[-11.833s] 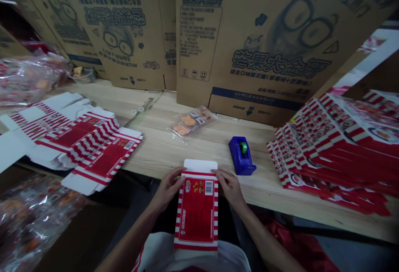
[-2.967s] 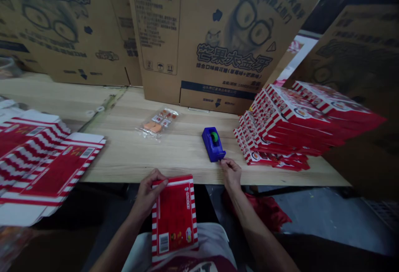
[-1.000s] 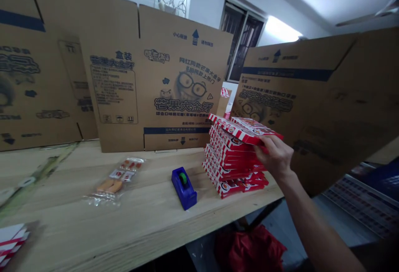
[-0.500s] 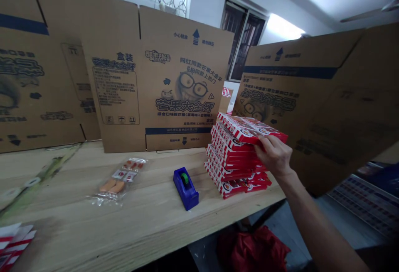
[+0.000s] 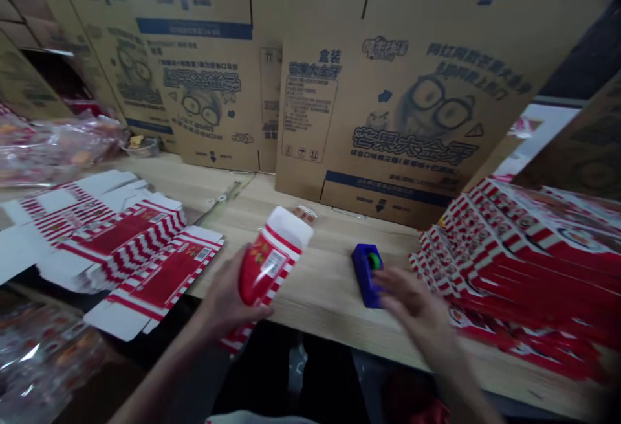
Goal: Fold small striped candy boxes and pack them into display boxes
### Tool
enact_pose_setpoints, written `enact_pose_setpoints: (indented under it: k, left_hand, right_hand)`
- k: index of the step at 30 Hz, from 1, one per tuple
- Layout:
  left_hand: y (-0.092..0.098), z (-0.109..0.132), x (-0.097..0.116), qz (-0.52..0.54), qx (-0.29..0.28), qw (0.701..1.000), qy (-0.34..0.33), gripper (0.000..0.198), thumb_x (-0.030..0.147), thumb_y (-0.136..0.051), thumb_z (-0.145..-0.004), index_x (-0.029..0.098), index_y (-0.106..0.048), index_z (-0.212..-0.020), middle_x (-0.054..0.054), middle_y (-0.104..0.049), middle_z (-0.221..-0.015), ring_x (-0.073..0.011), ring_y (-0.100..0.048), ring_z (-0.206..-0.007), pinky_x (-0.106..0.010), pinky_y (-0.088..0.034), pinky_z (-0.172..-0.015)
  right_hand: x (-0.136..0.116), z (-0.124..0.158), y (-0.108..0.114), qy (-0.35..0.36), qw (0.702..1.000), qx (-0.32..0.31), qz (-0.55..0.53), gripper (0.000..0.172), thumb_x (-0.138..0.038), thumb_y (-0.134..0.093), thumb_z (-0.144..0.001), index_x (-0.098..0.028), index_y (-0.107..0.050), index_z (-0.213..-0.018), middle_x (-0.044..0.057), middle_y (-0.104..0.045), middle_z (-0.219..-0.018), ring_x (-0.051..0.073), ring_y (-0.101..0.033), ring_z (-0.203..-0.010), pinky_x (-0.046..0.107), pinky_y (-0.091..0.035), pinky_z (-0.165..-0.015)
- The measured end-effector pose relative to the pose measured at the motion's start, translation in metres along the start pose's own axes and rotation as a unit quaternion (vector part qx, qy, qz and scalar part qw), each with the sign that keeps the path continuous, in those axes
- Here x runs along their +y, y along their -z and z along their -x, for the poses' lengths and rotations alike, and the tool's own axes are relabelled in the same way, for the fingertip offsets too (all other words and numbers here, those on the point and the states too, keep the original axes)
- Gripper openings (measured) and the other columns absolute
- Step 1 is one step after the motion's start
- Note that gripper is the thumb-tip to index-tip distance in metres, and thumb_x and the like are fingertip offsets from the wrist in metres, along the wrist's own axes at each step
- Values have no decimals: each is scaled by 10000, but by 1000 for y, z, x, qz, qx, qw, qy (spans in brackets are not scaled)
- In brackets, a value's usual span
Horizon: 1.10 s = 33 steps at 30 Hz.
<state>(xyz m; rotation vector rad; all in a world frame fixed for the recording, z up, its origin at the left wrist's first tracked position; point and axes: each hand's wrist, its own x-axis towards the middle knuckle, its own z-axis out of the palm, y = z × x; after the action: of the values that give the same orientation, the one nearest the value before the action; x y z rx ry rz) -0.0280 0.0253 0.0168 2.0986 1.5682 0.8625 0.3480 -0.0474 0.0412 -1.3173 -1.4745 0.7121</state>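
My left hand (image 5: pixel 226 301) is wrapped round a red-and-white striped carton (image 5: pixel 272 262), which is tilted, its white end upward. Behind that carton, partly hidden by it, a clear sweets packet (image 5: pixel 305 215) lies on the wooden table (image 5: pixel 320 281). My right hand (image 5: pixel 412 307), blurred by motion, has its fingers stretched out with nothing seen in them. Its fingertips overlap the right side of a blue tape dispenser (image 5: pixel 365 281) with a green core; whether they touch it, I cannot tell.
On the right rises a tall stack of filled red striped boxes (image 5: pixel 524 268). To the left lie flat cartons (image 5: pixel 165 275), with bagged sweets (image 5: pixel 48 353) below and more bags (image 5: pixel 53 145) behind. Large cardboard sheets (image 5: pixel 310 178) stand along the back.
The view has swung left and down. My right hand has let go of the top of the stack and is now by the tape dispenser. My left hand has come into view holding a carton.
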Motion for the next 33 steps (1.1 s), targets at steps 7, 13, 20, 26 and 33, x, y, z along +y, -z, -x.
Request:
enact_pose_setpoints:
  k: [7, 13, 20, 26, 33]
  left_hand:
    - [-64, 23, 49, 99, 13, 995, 5, 1130, 327, -831, -493, 182, -279, -1467, -180, -512, -1349, -395, -495, -1218, -558, -401, -1022]
    - [-60, 21, 47, 280, -3, 957, 82, 901, 329, -810, -583, 152, -425, -1379, -169, -576, -1283, -343, -550, -1182, -480, -461, -993]
    - [-58, 17, 42, 508, -45, 830, 226, 367, 470, -753, -706, 123, -710, -819, -50, -711, -697, -206, -655, -605, -303, -530, -584]
    - [-70, 40, 33, 552, -134, 790, 233, 377, 444, -817, -644, 130, -731, -835, -58, -725, -720, -202, -673, -614, -292, -539, -613]
    - [-70, 54, 31, 575, -109, 787, 196, 510, 388, -731, -777, 209, -611, -1239, -100, -685, -1177, -254, -666, -1015, -343, -544, -850]
  right_hand:
    - [-4, -13, -136, -91, 925, -199, -309, 525, -480, -768, -727, -215, -644, -1163, 91, -689, -1171, 276, -635, -1109, 439, -470, -1018]
    - [17, -5, -119, -116, 944, -141, -275, 340, -420, -726, -783, -196, -692, -1036, 68, -736, -1007, 249, -691, -903, 380, -547, -851]
    - [42, -9, -107, -116, 974, -125, -151, 298, -464, -717, -765, -167, -716, -790, 41, -725, -724, 204, -646, -606, 291, -508, -541]
    - [49, -27, -98, -86, 986, -67, -125, 353, -497, -708, -751, -175, -739, -893, 73, -753, -875, 263, -689, -780, 372, -557, -717]
    - [70, -4, -110, -135, 962, -175, -161, 356, -493, -706, -756, -160, -715, -882, 60, -746, -842, 233, -681, -753, 354, -550, -707]
